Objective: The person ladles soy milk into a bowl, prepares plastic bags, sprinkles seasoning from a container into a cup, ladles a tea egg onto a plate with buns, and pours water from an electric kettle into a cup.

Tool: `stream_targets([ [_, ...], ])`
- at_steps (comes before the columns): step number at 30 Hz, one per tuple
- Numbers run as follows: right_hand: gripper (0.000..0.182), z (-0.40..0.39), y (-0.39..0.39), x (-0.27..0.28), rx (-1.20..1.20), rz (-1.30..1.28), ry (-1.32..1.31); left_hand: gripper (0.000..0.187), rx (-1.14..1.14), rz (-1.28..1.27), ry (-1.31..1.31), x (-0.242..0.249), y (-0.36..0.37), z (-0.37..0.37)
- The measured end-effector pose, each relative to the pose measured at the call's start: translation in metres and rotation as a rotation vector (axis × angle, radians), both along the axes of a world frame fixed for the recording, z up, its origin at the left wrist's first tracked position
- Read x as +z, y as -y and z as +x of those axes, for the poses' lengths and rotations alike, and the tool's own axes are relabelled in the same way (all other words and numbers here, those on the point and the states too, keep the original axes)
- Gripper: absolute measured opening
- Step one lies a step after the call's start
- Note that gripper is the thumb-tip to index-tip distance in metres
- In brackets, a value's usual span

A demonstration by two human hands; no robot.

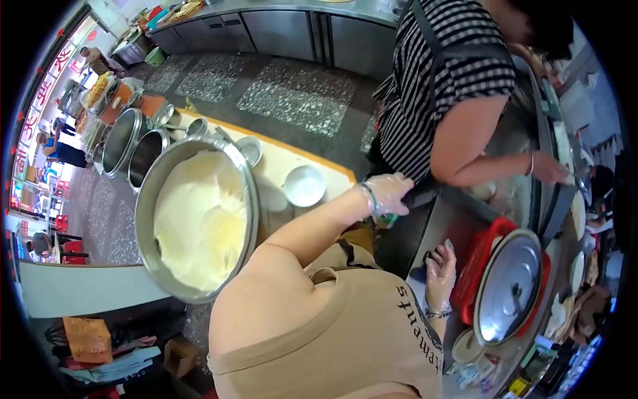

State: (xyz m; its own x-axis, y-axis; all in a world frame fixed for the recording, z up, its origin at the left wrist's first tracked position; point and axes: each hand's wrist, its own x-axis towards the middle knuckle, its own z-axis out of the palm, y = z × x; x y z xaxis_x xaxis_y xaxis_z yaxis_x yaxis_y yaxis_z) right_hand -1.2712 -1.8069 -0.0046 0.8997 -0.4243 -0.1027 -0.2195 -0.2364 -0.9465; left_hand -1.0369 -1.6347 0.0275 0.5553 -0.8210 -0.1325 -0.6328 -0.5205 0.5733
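Note:
My left hand (389, 194), in a clear plastic glove, reaches past the worktable's corner beside a co-worker's striped clothing. Its fingers are bent together, and a small green item (385, 218) shows just under it; what it grips is unclear. Lower right, my right hand (440, 276), also gloved, is half curled with fingers apart, over the metal counter's edge and left of a red basin (477, 266). A large metal pot (251, 219) of pale dough (199, 223) stands left of my left arm. An empty-looking white bowl (304, 186) lies between pot and hand.
A co-worker (452, 86) stands at the upper right, one arm over the counter. A round metal lid (512, 289) rests on the red basin. Metal pots (147, 156) and ladles stand at the worktable's (312, 159) far end. Steel cabinets (279, 34) line the back.

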Motion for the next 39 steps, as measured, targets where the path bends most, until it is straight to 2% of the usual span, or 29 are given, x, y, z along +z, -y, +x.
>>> stream_targets([
  [6, 0.061, 0.127, 0.053, -0.029, 0.031, -0.095, 0.144, 0.066, 0.275, 0.148, 0.107, 0.011, 0.01, 0.183],
  [7, 0.053, 0.147, 0.056, -0.025, 0.091, -0.123, 0.093, 0.07, 0.331, 0.169, 0.126, 0.007, 0.013, 0.217],
  [8, 0.042, 0.173, 0.077, -0.023, -0.024, -0.256, 0.163, 0.069, 0.324, 0.2, 0.112, 0.018, 0.012, 0.246],
  [10, 0.026, 0.249, 0.198, 0.009, -0.643, -0.682, 0.546, 0.066, 0.388, 0.208, 0.104, 0.047, 0.015, 0.28],
  [11, 0.026, 0.279, 0.268, 0.042, -1.017, -0.884, 0.662, 0.063, 0.378, 0.186, 0.101, 0.051, 0.017, 0.294],
  [12, 0.032, 0.305, 0.372, 0.061, -1.397, -1.032, 0.606, 0.065, 0.38, 0.176, 0.075, 0.055, 0.024, 0.305],
  [13, 0.032, 0.342, 0.252, 0.133, -1.388, -1.03, 0.61, 0.069, 0.336, 0.225, 0.092, 0.052, 0.031, 0.314],
  [14, 0.037, 0.351, 0.242, 0.144, -1.379, -0.642, 0.758, 0.073, 0.3, 0.275, 0.115, 0.041, 0.038, 0.324],
  [15, 0.043, 0.354, 0.236, 0.145, -1.333, -0.25, 0.87, 0.078, 0.33, 0.177, 0.09, 0.03, 0.043, 0.329],
  [16, 0.043, 0.352, 0.235, 0.138, -1.21, -0.095, 0.812, 0.09, 0.297, 0.221, 0.134, 0.017, 0.045, 0.33],
  [18, 0.043, 0.359, 0.295, 0.1, -1.168, -0.058, 0.77, 0.107, 0.301, 0.266, 0.123, 0.034, 0.038, 0.316],
  [19, 0.044, 0.365, 0.317, 0.079, -1.11, -0.14, 0.796, 0.121, 0.343, 0.255, 0.121, 0.029, 0.035, 0.314],
  [20, 0.045, 0.377, 0.329, 0.065, -1.053, -0.211, 0.828, 0.116, 0.376, 0.289, 0.063, 0.044, 0.031, 0.306],
  [21, 0.034, 0.386, 0.335, 0.076, -1.07, 0.015, 0.756, 0.114, 0.415, 0.259, 0.047, 0.04, 0.03, 0.303],
  [22, 0.033, 0.393, 0.334, 0.078, -1.077, -0.031, 0.752, 0.111, 0.459, 0.226, 0.033, 0.033, 0.029, 0.304],
  [24, 0.032, 0.387, 0.309, 0.06, -1.009, -0.332, 0.739, 0.099, 0.569, 0.123, 0.022, 0.011, 0.029, 0.308],
  [25, 0.031, 0.377, 0.291, 0.041, -0.919, -0.458, 0.735, 0.087, 0.585, 0.143, 0.006, 0.026, 0.025, 0.3],
  [26, 0.031, 0.362, 0.266, 0.017, -0.778, -0.503, 0.692, 0.087, 0.598, 0.149, 0.0, 0.036, 0.02, 0.294],
  [28, 0.03, 0.324, 0.204, -0.038, -0.43, -0.393, 0.455, 0.079, 0.523, 0.208, 0.025, 0.048, 0.01, 0.289],
  [29, 0.03, 0.305, 0.175, -0.061, -0.259, -0.313, 0.284, 0.079, 0.549, 0.122, 0.071, 0.032, 0.008, 0.293],
  [32, 0.031, 0.271, 0.13, -0.093, 0.085, -0.157, 0.005, 0.078, 0.615, 0.126, 0.081, 0.034, 0.004, 0.294],
  [36, 0.033, 0.273, 0.128, -0.093, 0.142, -0.12, -0.026, 0.08, 0.667, 0.146, 0.061, 0.026, -0.002, 0.3],
  [37, 0.044, 0.276, 0.126, -0.079, 0.175, -0.023, -0.098, 0.079, 0.68, 0.131, 0.049, 0.016, -0.001, 0.306],
  [39, 0.043, 0.282, 0.131, -0.082, 0.174, 0.032, -0.134, 0.075, 0.647, 0.155, 0.067, 0.017, 0.0, 0.316],
])
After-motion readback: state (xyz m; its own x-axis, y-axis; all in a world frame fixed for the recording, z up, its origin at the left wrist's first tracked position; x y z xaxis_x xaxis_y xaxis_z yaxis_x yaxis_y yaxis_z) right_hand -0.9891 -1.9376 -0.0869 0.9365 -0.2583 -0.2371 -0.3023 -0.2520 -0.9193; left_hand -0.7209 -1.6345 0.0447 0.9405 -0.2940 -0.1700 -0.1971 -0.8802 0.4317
